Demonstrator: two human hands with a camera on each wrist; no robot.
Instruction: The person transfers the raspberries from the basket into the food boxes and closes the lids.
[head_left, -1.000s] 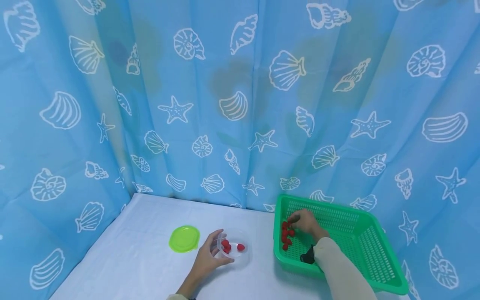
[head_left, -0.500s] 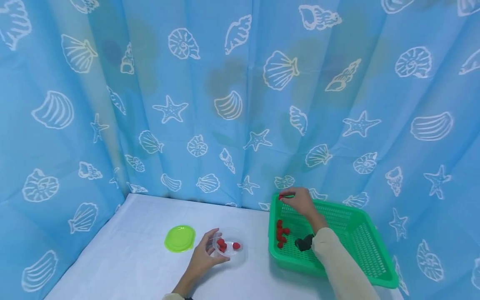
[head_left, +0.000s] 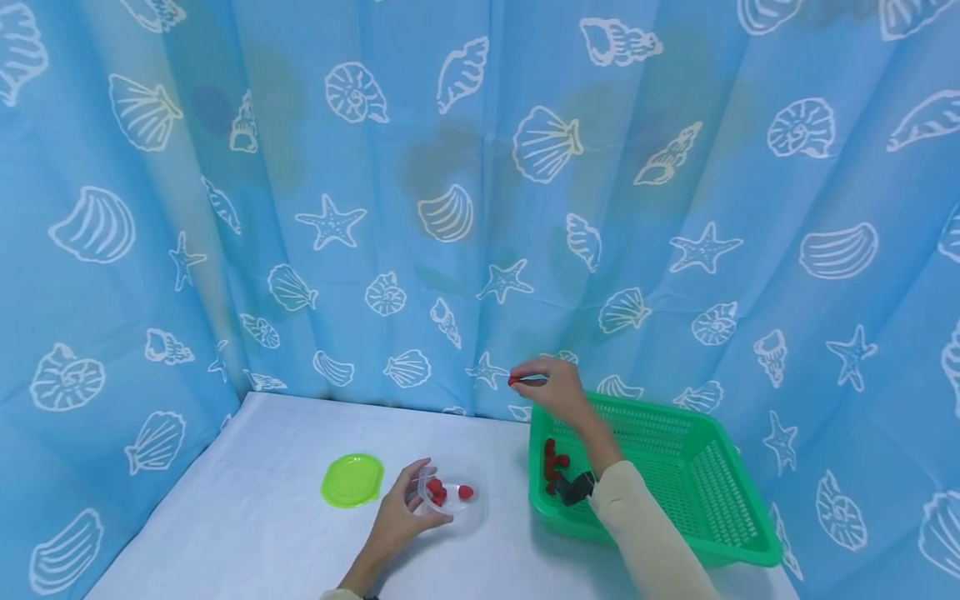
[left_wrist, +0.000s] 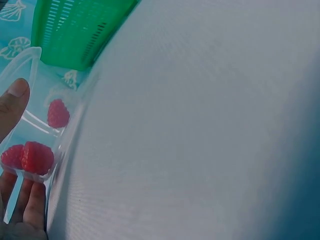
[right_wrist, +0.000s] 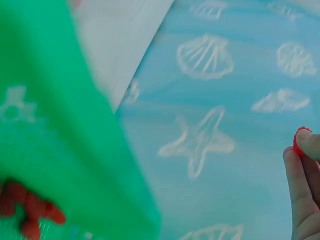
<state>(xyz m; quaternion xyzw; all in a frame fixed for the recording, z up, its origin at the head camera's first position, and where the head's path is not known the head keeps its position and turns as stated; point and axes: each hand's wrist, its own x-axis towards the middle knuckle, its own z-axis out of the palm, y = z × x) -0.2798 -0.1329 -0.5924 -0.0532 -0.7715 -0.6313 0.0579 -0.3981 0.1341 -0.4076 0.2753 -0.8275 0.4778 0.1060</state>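
Observation:
A clear plastic container point(head_left: 474, 521) stands on the table with several raspberries point(left_wrist: 37, 158) inside. My left hand point(head_left: 397, 510) grips its left side, thumb and fingers curled about the wall. Above the left rim of a green basket point(head_left: 742, 546), my right hand point(head_left: 558, 390) pinches one raspberry point(right_wrist: 297, 142) between thumb and fingertips. More raspberries point(head_left: 552, 458) lie along the basket's left side, beneath the right forearm. In the right wrist view the held raspberry is mostly covered by the thumb.
A lime-green lid point(head_left: 352, 481) lies flat on the white table point(head_left: 262, 500), left of the container. Behind the table hangs a blue curtain point(head_left: 420, 167) with white shell prints. A black wrist strap device point(head_left: 576, 488) sits on the right wrist.
My right hand has lifted a raspberry from the basket and moved up and left, past the rim. The left hand still holds the container in place. The head view has shifted slightly.

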